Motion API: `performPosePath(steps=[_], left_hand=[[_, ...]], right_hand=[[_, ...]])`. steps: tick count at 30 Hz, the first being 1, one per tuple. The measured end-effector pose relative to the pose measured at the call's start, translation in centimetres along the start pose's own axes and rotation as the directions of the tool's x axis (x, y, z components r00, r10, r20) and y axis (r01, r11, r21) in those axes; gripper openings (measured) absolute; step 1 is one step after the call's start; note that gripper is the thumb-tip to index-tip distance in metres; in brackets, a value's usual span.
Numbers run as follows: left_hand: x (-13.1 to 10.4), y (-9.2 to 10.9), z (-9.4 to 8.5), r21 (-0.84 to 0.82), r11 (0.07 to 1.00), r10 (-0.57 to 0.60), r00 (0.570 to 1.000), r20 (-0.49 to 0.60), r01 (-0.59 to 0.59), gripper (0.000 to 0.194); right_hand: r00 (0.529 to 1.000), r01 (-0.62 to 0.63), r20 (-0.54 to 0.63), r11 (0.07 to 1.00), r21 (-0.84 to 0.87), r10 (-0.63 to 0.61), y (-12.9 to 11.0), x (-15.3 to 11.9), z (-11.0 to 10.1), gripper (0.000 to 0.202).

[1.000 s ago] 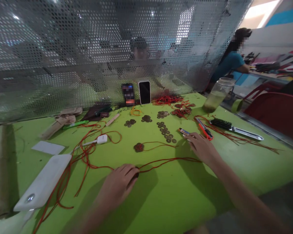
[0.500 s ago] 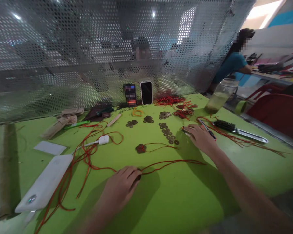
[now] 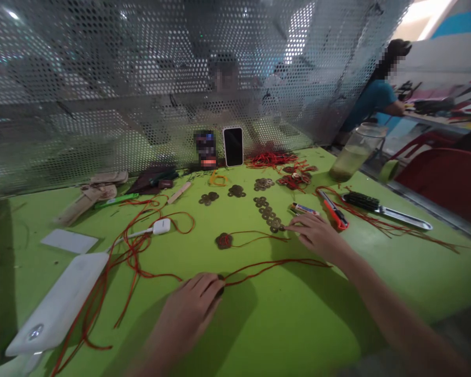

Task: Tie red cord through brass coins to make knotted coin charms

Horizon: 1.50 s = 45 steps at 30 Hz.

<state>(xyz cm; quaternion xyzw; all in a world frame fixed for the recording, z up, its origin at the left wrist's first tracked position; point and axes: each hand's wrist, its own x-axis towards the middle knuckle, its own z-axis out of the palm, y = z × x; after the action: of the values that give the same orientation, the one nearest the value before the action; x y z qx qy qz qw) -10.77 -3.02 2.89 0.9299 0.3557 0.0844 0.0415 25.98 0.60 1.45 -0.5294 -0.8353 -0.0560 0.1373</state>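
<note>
My left hand (image 3: 194, 303) rests low on the green table, its fingers closed around a dark coin (image 3: 221, 279) mostly covered by them. Red cord (image 3: 275, 263) runs from these fingertips to the right in two strands. Over on the right, my right hand (image 3: 316, 235) has its fingers stretched out, the index fingertip at the end of a row of holed coins (image 3: 266, 212). Just behind that hand lies a small printed tube or stick (image 3: 305, 209). Between the hands sits a coin cluster tied with red cord (image 3: 224, 241).
Small coin piles (image 3: 236, 191) and a red cord heap (image 3: 272, 159) lie farther back. An orange-red utility knife (image 3: 336, 215), a black-handled tool (image 3: 361, 202) and a jar of liquid (image 3: 351, 157) stand right. A white power bank (image 3: 63, 303) and tangled cord are left. A phone (image 3: 233, 146) leans on perforated metal.
My right hand has moved from the printed tube toward me and left to the end of the coin row, uncovering the tube and utility knife. My left hand keeps its hold.
</note>
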Motion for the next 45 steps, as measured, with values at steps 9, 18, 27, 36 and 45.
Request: performPosePath(steps=[9, 18, 27, 36, 45], left_hand=[[-0.2, -0.1, 0.0, 0.025, 1.0, 0.018, 1.0, -0.003, -0.018, 0.026], [-0.2, -0.1, 0.0, 0.027, 1.0, 0.012, 1.0, 0.029, -0.013, 0.026], [-0.1, 0.0, 0.0, 0.031, 0.999, 0.024, 1.0, -0.012, -0.024, 0.026], [-0.2, 0.2, 0.0, -0.015, 0.999, -0.037, 0.998, -0.04, 0.037, 0.024], [0.2, 0.2, -0.2, -0.034, 0.994, -0.104, 0.994, 0.019, 0.105, 0.019]], right_hand=[[0.997, 0.059, 0.054, 0.998, 0.034, -0.061, -1.1, 0.3, 0.0, 0.04], [0.992, 0.062, 0.107, 0.998, 0.03, -0.065, -1.4, 0.5, 0.4, 0.043], [0.994, 0.042, 0.104, 0.998, 0.048, -0.047, -1.4, 0.6, 0.7, 0.047], [0.997, 0.067, 0.024, 0.996, 0.067, -0.068, -1.8, 0.7, 0.4, 0.046], [0.934, 0.355, -0.119, 0.91, 0.215, -0.336, -9.6, 1.6, 1.0, 0.027]])
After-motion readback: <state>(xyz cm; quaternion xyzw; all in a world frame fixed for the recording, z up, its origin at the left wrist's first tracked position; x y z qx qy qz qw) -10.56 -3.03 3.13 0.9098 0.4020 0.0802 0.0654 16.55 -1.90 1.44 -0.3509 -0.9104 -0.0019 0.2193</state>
